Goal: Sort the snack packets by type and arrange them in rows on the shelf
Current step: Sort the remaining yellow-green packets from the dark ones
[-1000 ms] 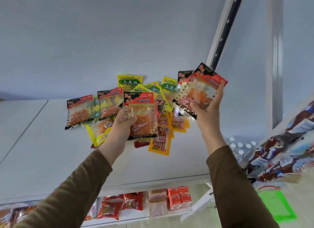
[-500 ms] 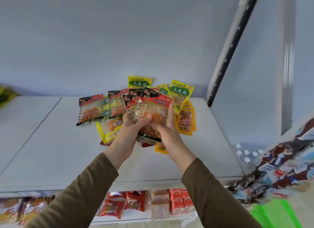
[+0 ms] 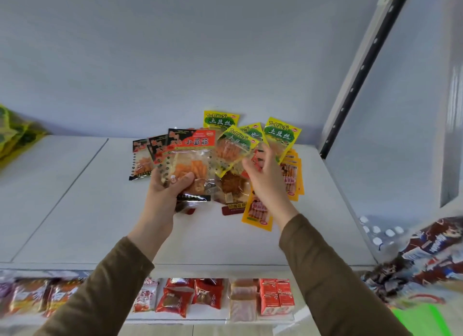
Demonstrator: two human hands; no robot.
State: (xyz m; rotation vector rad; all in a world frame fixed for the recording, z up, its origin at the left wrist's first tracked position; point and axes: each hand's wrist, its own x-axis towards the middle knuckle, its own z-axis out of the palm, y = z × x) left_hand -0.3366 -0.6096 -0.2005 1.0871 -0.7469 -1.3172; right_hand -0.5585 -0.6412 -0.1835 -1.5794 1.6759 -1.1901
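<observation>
On the white shelf [image 3: 87, 210] lies a mixed pile of snack packets. My left hand [image 3: 167, 192] grips a fanned stack of red-and-black packets [image 3: 193, 157] just above the pile's left side. My right hand [image 3: 265, 182] is over the pile's middle, its thumb and fingers pinching the edge of a tilted yellow-green packet [image 3: 233, 145]. Three more yellow-green packets [image 3: 283, 135] lean at the back. Orange sausage packets [image 3: 258, 213] lie at the right, and a brown packet [image 3: 233, 187] sits between my hands. Another red-and-black packet [image 3: 140, 162] lies at the left.
Yellow-green bags [image 3: 12, 135] sit at the shelf's far left. A perforated upright post [image 3: 363, 72] bounds the shelf on the right. The lower shelf holds red packets [image 3: 175, 298] and red cartons [image 3: 275, 295]. Brown-and-white bags [image 3: 431, 255] hang at the right.
My right hand brought its red-and-black packet to the left hand's stack, let it go, and moved right onto a yellow-green packet. The left hand now holds the larger stack.
</observation>
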